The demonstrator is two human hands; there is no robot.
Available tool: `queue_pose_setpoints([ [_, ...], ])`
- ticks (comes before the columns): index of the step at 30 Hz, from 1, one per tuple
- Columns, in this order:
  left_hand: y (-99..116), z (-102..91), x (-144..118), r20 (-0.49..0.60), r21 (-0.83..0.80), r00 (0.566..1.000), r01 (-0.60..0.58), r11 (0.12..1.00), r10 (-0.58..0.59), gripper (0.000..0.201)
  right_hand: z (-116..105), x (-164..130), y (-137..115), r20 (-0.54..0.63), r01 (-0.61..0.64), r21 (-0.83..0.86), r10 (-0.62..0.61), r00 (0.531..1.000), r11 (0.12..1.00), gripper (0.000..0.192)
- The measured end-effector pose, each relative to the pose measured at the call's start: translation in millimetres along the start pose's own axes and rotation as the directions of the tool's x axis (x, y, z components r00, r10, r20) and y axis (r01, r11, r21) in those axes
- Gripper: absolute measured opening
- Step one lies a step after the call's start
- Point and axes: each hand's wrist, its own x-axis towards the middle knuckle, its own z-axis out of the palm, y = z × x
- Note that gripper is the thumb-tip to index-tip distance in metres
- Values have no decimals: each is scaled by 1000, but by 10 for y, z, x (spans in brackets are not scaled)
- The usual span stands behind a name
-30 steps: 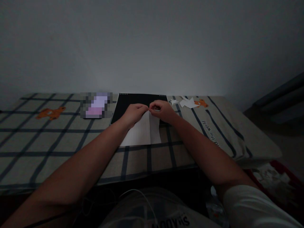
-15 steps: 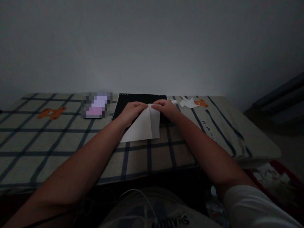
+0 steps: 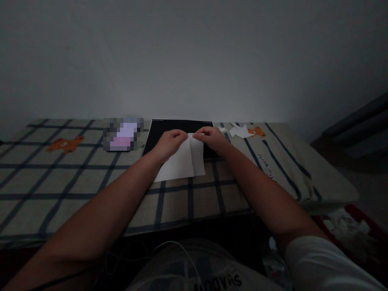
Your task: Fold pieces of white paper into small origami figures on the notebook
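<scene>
Paper point(image 3: 178, 161), pinched by left hand point(image 3: 169, 142) and right hand point(image 3: 213, 138), hangs over cloth point(image 3: 72, 182) reading "the world", white scraps point(image 3: 347, 228) in red bin point(image 3: 357, 209) below it.

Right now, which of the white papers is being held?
The large creased sheet, pinched by left hand and right hand; the smaller paper pieces lie on the checked tablecloth, farther right.
</scene>
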Motion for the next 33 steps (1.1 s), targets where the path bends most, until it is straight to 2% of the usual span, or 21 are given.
queue_pose_setpoints([
  [4, -8, 0, 0, 10, 8, 1000, -16, 1000, 16, 24, 0, -7, -37, -2, 53, -45, -54, 999, 998, 29],
  [10, -25, 3, 9, -25, -13, 1000, -18, 1000, 17, 27, 10, -24, -82, -19, 60, -65, -61, 998, 996, 26],
  [13, -30, 1, 18, -48, -33, 999, -12, 999, 10, 29, 13, -22, -67, -39, 22, 0, -22, 999, 1000, 27],
  [18, 8, -20, 10, -99, -64, 995, 5, 998, -12, 31, -22, -29, -31, 43, -91, 55, 89, 995, 994, 35],
  [23, 61, -46, -18, -52, -62, 996, 75, 995, -78, 32, -31, -25, 1, 35, -113, 70, 110, 993, 991, 36],
  [27, 75, -50, -27, -54, -56, 994, 88, 995, -91, 29, -25, -15, 19, 26, -101, 99, 99, 995, 990, 36],
  [33, 47, -48, -5, -67, -81, 994, 80, 993, -86, 29, -24, -4, 33, -6, -9, -5, 9, 1000, 1000, 36],
])
